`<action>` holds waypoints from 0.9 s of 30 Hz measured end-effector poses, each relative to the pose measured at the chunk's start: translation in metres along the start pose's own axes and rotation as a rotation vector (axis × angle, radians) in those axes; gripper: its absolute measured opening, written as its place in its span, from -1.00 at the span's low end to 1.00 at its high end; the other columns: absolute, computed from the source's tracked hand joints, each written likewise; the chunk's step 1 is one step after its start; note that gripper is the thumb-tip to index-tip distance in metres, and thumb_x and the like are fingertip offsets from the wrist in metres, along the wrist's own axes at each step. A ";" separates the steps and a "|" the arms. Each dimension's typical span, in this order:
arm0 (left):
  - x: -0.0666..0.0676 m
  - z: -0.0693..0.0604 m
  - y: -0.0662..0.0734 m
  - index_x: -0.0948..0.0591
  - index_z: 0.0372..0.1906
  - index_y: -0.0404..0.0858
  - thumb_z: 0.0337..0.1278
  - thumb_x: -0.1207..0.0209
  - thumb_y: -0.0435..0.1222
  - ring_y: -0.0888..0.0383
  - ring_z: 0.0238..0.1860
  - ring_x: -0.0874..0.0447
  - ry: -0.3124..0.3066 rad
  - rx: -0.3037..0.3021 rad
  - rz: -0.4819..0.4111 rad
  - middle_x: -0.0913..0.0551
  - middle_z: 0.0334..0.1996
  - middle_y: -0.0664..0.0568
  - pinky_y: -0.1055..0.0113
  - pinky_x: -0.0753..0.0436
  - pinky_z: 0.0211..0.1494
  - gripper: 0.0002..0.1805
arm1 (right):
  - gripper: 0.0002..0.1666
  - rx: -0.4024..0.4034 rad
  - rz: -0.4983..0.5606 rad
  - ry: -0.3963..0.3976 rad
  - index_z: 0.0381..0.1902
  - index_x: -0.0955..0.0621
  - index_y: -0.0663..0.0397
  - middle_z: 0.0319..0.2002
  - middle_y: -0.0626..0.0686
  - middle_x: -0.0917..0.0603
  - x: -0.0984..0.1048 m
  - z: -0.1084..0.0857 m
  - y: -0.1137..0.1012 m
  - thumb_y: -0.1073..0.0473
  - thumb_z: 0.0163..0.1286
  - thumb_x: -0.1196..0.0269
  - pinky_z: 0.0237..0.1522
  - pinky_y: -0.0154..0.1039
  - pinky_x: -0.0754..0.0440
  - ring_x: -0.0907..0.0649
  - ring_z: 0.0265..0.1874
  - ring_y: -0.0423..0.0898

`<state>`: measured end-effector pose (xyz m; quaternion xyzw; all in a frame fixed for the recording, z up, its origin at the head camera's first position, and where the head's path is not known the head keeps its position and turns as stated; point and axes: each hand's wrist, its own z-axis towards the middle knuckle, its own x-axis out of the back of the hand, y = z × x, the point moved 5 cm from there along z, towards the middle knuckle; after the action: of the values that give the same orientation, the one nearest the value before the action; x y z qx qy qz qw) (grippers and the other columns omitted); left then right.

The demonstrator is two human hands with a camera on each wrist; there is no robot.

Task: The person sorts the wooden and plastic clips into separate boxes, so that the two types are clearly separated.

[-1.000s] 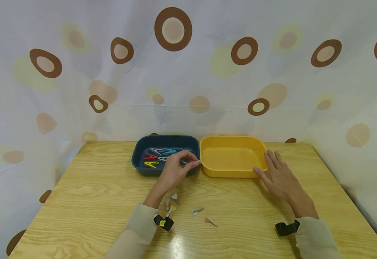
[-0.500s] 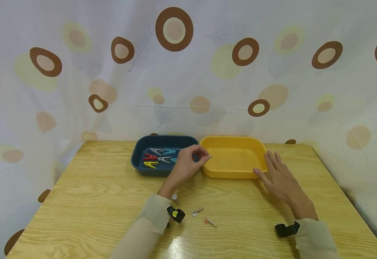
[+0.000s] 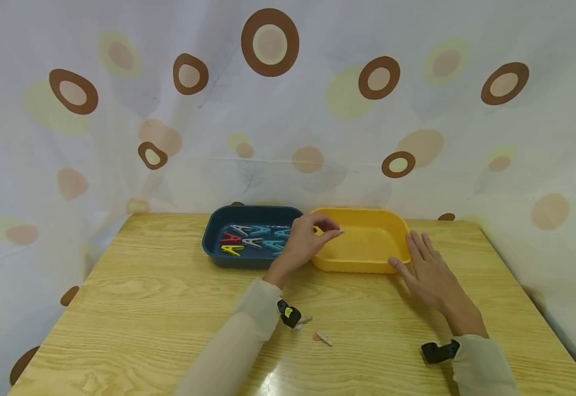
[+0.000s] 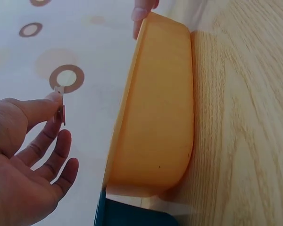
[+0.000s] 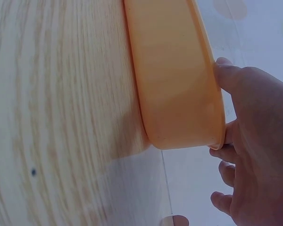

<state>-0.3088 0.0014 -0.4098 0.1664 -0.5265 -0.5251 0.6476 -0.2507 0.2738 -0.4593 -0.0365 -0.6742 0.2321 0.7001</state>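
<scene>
My left hand [image 3: 302, 242] is over the left part of a yellow plastic tray [image 3: 357, 267]. Between thumb and index finger it pinches a small wooden clothespin [image 4: 60, 104], seen edge-on in the left wrist view; the other fingers are loosely bent. My right hand [image 3: 432, 280] rests at the tray's front right corner. Its thumb touches the front rim, and its fairly straight fingers lie along the right side. Two more small wooden clothespins lie on the table: one with an orange disc [image 3: 324, 338], another [image 3: 305, 319] partly behind the left wrist camera.
A dark blue tray [image 3: 233, 263] stands against the yellow tray's left side, holding several plastic clothespins, such as a red one [image 3: 231, 237] and a yellow one [image 3: 232, 250]. A patterned cloth [image 3: 288, 110] hangs behind the wooden table [image 3: 144, 286].
My left hand has moved right from the blue tray's edge to over the yellow tray, carrying the wooden clothespin. Its forearm now hides other small clothespins on the table. My right hand stays put.
</scene>
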 end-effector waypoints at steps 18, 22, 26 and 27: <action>-0.033 0.028 -0.005 -0.81 -0.25 -0.20 0.24 -0.41 -0.27 0.26 -0.31 -0.58 -0.026 0.119 -0.069 -0.73 -0.36 0.16 0.50 -0.57 -0.21 -0.92 | 0.03 -0.009 -0.006 0.004 0.61 0.12 0.40 0.62 0.37 0.19 0.000 0.002 0.003 -0.29 0.65 0.09 0.49 0.37 0.11 0.22 0.59 0.32; -0.038 0.031 -0.011 -0.81 -0.26 -0.21 0.24 -0.41 -0.27 0.26 -0.34 -0.59 -0.029 0.107 -0.063 -0.73 -0.39 0.14 0.50 -0.57 -0.23 -0.92 | 0.03 -0.012 0.003 0.003 0.62 0.12 0.39 0.62 0.37 0.19 0.000 0.001 0.002 -0.29 0.64 0.08 0.49 0.36 0.12 0.22 0.60 0.32; -0.045 0.036 -0.018 -0.80 -0.25 -0.21 0.27 -0.39 -0.25 0.27 -0.32 -0.60 -0.044 0.113 -0.032 -0.73 -0.38 0.12 0.52 -0.56 -0.21 -0.90 | 0.03 -0.013 0.006 0.002 0.61 0.12 0.39 0.62 0.37 0.19 0.000 0.001 0.001 -0.29 0.65 0.09 0.50 0.35 0.13 0.23 0.60 0.31; -0.047 0.037 -0.020 -0.79 -0.24 -0.21 0.28 -0.39 -0.24 0.27 -0.31 -0.61 -0.050 0.118 -0.022 -0.73 -0.37 0.12 0.53 -0.56 -0.20 -0.89 | 0.03 -0.012 0.009 0.000 0.61 0.12 0.39 0.62 0.37 0.19 0.000 0.001 0.000 -0.28 0.65 0.08 0.50 0.35 0.14 0.23 0.60 0.31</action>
<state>-0.3452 0.0458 -0.4344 0.1966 -0.5708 -0.5042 0.6175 -0.2514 0.2737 -0.4597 -0.0441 -0.6754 0.2312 0.6989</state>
